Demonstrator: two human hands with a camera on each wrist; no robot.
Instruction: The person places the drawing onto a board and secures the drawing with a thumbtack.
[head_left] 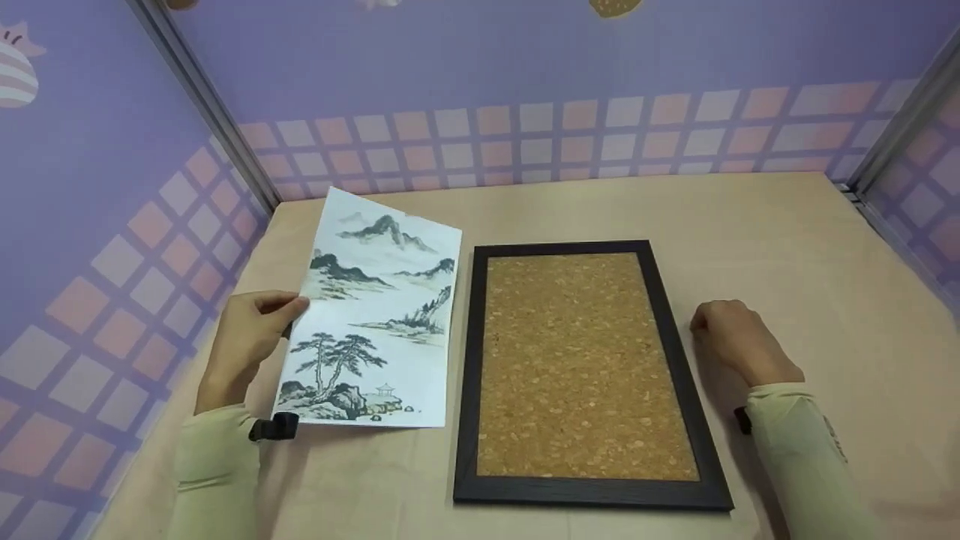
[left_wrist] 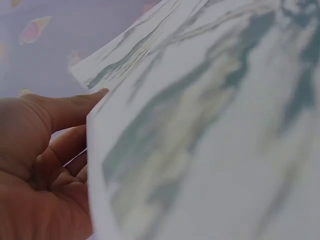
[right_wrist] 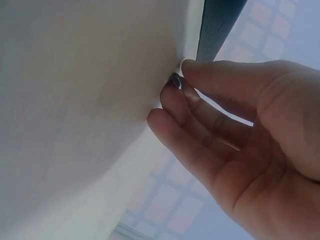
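Pinching the left edge of the landscape print (head_left: 375,322) with the left hand (head_left: 247,345) — thumb on the printed face, fingers curled behind, sheet tilted up off the table (head_left: 787,240). Lying flat just beside it, the black-framed cork board (head_left: 577,367). Resting on the table near the frame's right edge, the right hand (head_left: 739,341) — fingers loosely curled, gripping nothing.

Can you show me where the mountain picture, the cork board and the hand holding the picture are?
mountain picture (head_left: 375,322): head view, middle of the sheet.
cork board (head_left: 581,360): head view, cork middle.
left hand (head_left: 247,341): head view, back of hand.
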